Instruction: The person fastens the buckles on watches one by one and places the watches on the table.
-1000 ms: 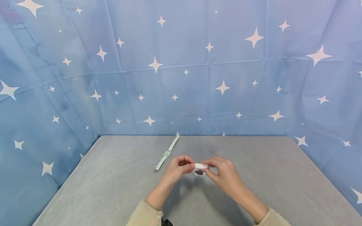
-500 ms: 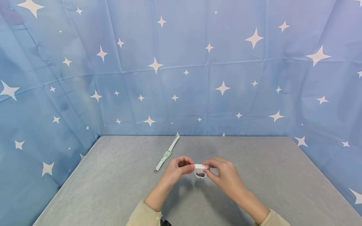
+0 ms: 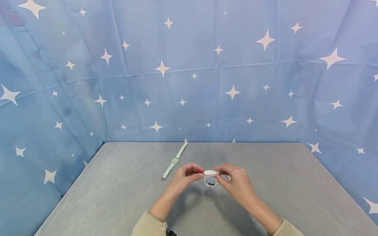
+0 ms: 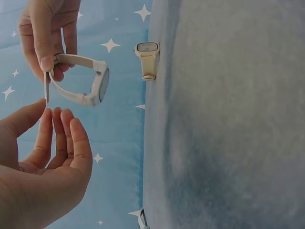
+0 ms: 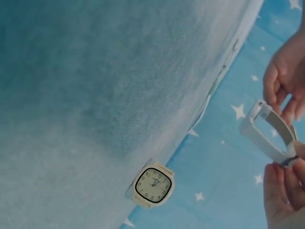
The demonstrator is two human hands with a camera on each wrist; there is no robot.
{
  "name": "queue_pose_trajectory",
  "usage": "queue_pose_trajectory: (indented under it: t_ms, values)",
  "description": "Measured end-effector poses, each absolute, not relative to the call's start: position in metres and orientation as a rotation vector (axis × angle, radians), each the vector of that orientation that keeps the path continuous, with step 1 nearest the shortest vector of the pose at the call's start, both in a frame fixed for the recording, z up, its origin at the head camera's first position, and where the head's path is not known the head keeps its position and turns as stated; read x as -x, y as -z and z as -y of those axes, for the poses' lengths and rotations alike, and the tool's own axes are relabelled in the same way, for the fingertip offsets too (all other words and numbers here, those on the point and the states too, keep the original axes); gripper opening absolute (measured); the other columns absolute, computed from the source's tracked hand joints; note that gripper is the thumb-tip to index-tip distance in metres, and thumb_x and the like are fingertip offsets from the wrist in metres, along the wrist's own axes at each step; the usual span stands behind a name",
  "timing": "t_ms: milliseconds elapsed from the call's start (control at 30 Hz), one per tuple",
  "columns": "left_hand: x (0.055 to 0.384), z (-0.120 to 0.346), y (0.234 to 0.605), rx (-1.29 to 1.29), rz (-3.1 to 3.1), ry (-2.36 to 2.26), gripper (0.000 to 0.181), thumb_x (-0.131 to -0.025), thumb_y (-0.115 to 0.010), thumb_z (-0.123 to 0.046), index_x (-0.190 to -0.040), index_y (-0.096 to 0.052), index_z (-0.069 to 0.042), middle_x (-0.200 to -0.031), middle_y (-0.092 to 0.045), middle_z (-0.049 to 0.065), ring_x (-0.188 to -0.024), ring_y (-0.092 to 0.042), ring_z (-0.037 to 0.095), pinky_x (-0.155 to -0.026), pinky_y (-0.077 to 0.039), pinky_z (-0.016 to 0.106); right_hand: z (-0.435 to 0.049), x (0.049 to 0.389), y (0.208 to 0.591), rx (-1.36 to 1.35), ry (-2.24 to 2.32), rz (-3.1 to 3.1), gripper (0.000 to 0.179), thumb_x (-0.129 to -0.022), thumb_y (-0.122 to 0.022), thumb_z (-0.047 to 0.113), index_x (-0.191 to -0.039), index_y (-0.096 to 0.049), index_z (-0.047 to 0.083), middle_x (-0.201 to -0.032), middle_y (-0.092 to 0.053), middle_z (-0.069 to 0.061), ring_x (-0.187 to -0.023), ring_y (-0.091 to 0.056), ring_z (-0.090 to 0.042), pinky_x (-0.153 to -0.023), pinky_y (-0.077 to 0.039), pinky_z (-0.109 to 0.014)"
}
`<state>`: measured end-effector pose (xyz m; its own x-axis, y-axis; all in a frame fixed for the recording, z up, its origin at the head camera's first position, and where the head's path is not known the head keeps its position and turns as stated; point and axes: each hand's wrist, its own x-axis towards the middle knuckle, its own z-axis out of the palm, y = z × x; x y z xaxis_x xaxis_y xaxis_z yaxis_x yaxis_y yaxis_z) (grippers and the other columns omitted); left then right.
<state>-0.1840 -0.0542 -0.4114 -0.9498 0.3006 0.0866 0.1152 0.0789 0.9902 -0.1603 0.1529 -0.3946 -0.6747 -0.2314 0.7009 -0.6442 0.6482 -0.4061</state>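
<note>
Below the frame's centre, your left hand point(image 3: 186, 177), fingers relaxed, no longer pinches the white watch point(image 3: 209, 172), leaving only your right hand point(image 3: 236, 180) gripping it.

Head view: bright, even light on table point(image 3: 118, 190) & curtain point(image 3: 189, 85); soft-edged shadows point(image 3: 233, 209), so source approx. overhead. Held watch point(image 3: 210, 172) detail soft. L wrist view: dimmer, greyish; dark patch low ctr. R wrist view: dimmest, strong blue cast, darkest upper L; table blurry, watch dial point(image 5: 154, 184) legible.
</note>
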Motion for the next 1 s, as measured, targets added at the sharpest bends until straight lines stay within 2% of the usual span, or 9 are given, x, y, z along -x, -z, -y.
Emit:
queue_pose_trajectory:
  t_ms: [167,433,767,1000]
  values:
    - [0.1849,0.0556,0.4157,-0.467,-2.224,-1.971,0.022,-0.091,-0.07,-0.006,-0.11,-0.068,0.004,-0.111,-0.069,0.024,-0.091,-0.065,0.009,-0.08,-0.052,0.018,-0.1546,0.1604,0.394,-0.67,-0.917,2.243,0.024,-0.072,-0.085,-0.002,-0.089,-0.077,0.012,-0.085,-0.075,0.005,-0.073,-0.069,-0.005,-0.066,-0.055,-0.017]
    - [0.1846,0.0525,0.4218,-0.579,-2.211,-1.914,0.029,-0.089,-0.07,-0.004,-0.115,-0.065,0.008,-0.115,-0.068,0.028,-0.106,-0.069,0.027,-0.084,-0.053,0.017,-0.155,0.1598,0.3929,-0.663,-1.003,2.237,0.023,-0.074,-0.083,-0.003,-0.091,-0.077,0.012,-0.085,-0.075,0.004,-0.074,-0.069,-0.004,-0.068,-0.051,-0.009]
    - [0.1826,0.0494,0.4199,-0.613,-2.24,-1.884,0.025,-0.087,-0.071,-0.002,-0.11,-0.065,0.009,-0.108,-0.068,0.029,-0.094,-0.066,0.014,-0.08,-0.052,0.017,-0.1562,0.1591,0.3926,-0.653,-1.047,2.259,0.022,-0.077,-0.082,-0.001,-0.094,-0.078,0.011,-0.087,-0.076,0.003,-0.075,-0.07,-0.004,-0.066,-0.056,-0.015]
    - [0.183,0.05,0.4206,-0.608,-2.262,-1.875,0.023,-0.088,-0.071,-0.004,-0.107,-0.066,0.007,-0.106,-0.068,0.027,-0.09,-0.064,0.007,-0.08,-0.052,0.018,-0.1583,0.1591,0.3942,-0.71,-1.019,2.304,0.023,-0.08,-0.079,0.0,-0.097,-0.079,0.017,-0.09,-0.074,0.006,-0.077,-0.067,-0.003,-0.065,-0.058,-0.021]
